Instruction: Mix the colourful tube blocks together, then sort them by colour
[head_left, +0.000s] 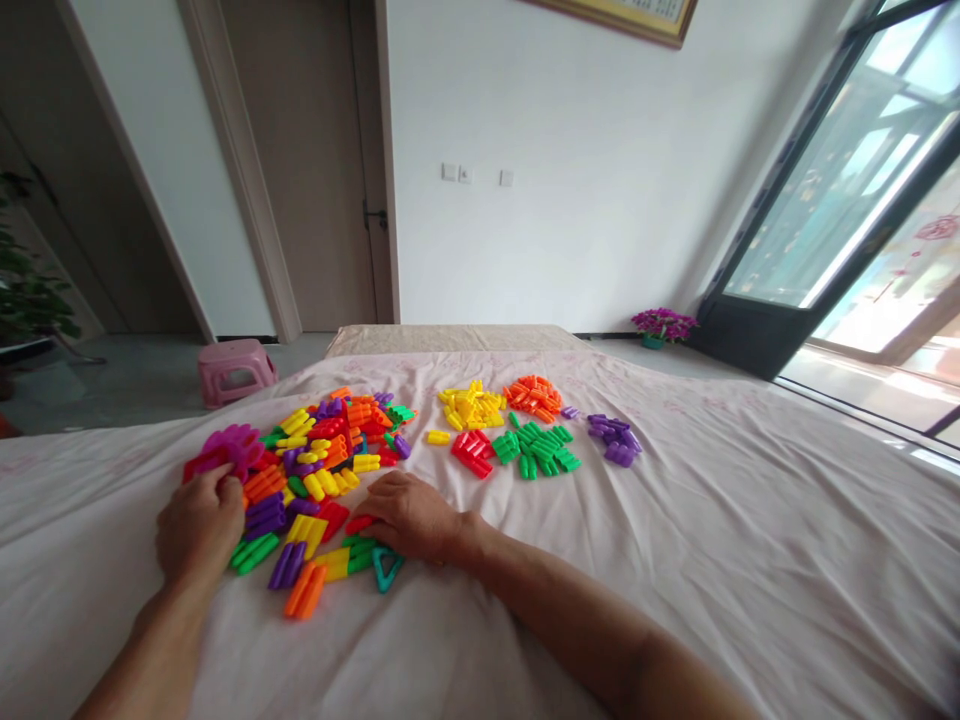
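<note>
A mixed pile of coloured plastic pieces lies on the cloth-covered surface. My left hand (201,520) is at the pile's left edge, fingers closed on a red piece (204,462) beside magenta pieces (238,447). At the pile's right side my right hand (409,512) has its fingertips closed on another red piece (361,524), just above green pieces (363,555) and a teal triangle (387,570). Farther right are separate heaps: yellow (472,406), orange (533,397), red (473,453), green (538,448) and purple (615,438).
The pale patterned cloth (712,520) is wrinkled. A single yellow piece (439,438) lies between the mixed pile and the red heap. Beyond the surface stand a pink stool (237,372) at the left and a potted magenta plant (663,325) at the right.
</note>
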